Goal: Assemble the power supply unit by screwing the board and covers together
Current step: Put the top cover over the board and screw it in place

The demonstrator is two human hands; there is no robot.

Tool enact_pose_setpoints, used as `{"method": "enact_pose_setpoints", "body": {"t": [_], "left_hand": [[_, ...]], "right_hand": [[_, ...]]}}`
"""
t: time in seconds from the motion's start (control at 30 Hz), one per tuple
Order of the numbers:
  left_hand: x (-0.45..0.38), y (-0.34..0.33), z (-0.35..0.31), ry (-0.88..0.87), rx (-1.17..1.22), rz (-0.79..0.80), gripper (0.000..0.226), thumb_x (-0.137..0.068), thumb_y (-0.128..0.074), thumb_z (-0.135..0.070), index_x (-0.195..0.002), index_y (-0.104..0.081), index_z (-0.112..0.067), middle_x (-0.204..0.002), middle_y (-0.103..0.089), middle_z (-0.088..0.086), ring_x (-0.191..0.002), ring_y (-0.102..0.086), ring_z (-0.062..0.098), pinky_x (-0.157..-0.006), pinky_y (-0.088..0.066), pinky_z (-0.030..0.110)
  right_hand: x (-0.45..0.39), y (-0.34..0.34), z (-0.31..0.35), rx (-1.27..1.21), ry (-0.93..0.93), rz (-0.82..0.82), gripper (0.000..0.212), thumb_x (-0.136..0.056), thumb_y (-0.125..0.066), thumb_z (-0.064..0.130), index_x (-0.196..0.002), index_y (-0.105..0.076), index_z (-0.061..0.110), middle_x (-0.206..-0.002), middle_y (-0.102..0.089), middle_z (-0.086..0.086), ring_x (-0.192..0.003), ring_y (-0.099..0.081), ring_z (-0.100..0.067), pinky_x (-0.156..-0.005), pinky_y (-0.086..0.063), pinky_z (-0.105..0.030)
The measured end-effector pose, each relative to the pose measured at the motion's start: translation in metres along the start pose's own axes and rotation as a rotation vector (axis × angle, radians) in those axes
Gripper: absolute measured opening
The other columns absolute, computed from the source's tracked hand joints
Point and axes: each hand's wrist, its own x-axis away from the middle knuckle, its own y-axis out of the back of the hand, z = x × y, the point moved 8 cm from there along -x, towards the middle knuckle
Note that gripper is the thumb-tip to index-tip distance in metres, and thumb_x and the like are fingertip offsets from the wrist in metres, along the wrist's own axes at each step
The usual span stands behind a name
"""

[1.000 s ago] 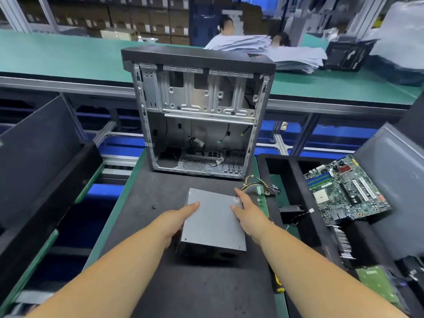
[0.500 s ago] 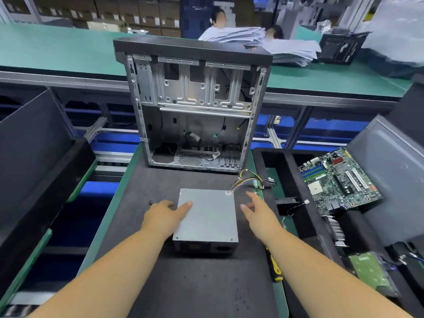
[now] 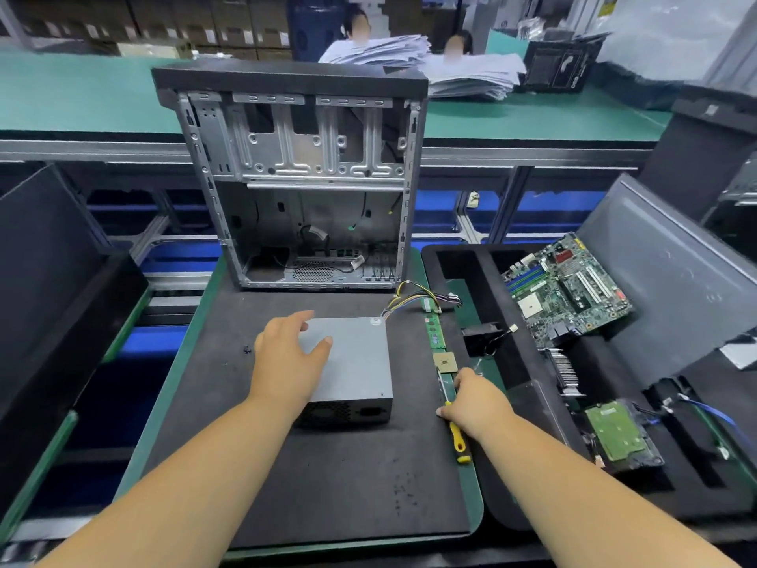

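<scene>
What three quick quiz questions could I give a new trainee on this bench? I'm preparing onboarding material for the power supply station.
1. True or false: the left hand rests flat on the power supply unit.
2. Which tool is the right hand on?
A. pliers
B. yellow-handled screwdriver
C. tweezers
3. Fill in: the cable bundle leaves the unit at its far ____ corner.

Key: 1 true; 2 B; 3 right.

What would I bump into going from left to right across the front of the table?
Left hand resting on the grey power supply box → yellow-handled screwdriver under the right hand → green hard drive in the black tray.
</scene>
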Motion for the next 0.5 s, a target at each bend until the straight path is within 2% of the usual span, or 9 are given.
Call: {"method": "enact_pose_setpoints", "body": {"t": [0.17,0.3,0.4,0.47,0.5], "left_hand": [[0.008,0.002,-0.013,-0.001,0.054,-0.003,0.039,-0.09,-0.066,-0.026,-0.127,-0.057,-0.031,-0.114,-0.051,-0.007,-0.113,-0.045,0.017,-0.092,-0.036,0.028],[0.008,0.012,-0.019,0.024,0.159,-0.039,0.035,-0.091,-0.065,-0.02,-0.125,-0.06,-0.027,-0.114,-0.053,-0.006,-0.102,-0.05,0.012,-0.087,-0.036,0.023],[0.007,0.027,-0.014,0.065,0.23,-0.095,0.031,-0.091,-0.064,-0.018,-0.12,-0.063,-0.026,-0.107,-0.058,-0.005,-0.088,-0.053,0.006,-0.075,-0.038,0.014],[0.008,0.04,-0.003,0.113,0.276,-0.134,0.028,-0.091,-0.063,-0.02,-0.118,-0.064,-0.029,-0.101,-0.06,-0.009,-0.083,-0.055,0.003,-0.072,-0.041,0.017],[0.009,0.047,0.005,0.14,0.293,-0.151,0.027,-0.091,-0.062,-0.021,-0.117,-0.063,-0.03,-0.1,-0.061,-0.011,-0.083,-0.056,0.005,-0.072,-0.043,0.021]], "right_hand": [[0.004,0.02,-0.005,-0.174,0.035,-0.047,0.02,-0.08,-0.064,0.028,-0.093,-0.05,0.022,-0.095,-0.064,0.0,-0.088,-0.059,-0.024,-0.068,-0.039,-0.029],[0.01,0.053,0.013,-0.437,0.161,-0.1,0.008,-0.086,-0.056,0.026,-0.093,-0.053,0.026,-0.087,-0.064,-0.001,-0.076,-0.059,-0.026,-0.07,-0.045,-0.033],[0.017,0.081,0.041,-0.625,0.307,-0.116,0.017,-0.094,-0.049,0.019,-0.099,-0.06,0.03,-0.077,-0.06,0.001,-0.063,-0.05,-0.017,-0.063,-0.043,-0.031],[0.021,0.094,0.062,-0.74,0.362,-0.089,0.026,-0.098,-0.045,0.017,-0.101,-0.065,0.034,-0.069,-0.054,0.006,-0.055,-0.044,-0.01,-0.051,-0.037,-0.024],[0.023,0.098,0.074,-0.779,0.38,-0.073,0.028,-0.099,-0.044,0.017,-0.104,-0.066,0.033,-0.071,-0.055,0.006,-0.055,-0.045,-0.007,-0.05,-0.037,-0.023]]}}
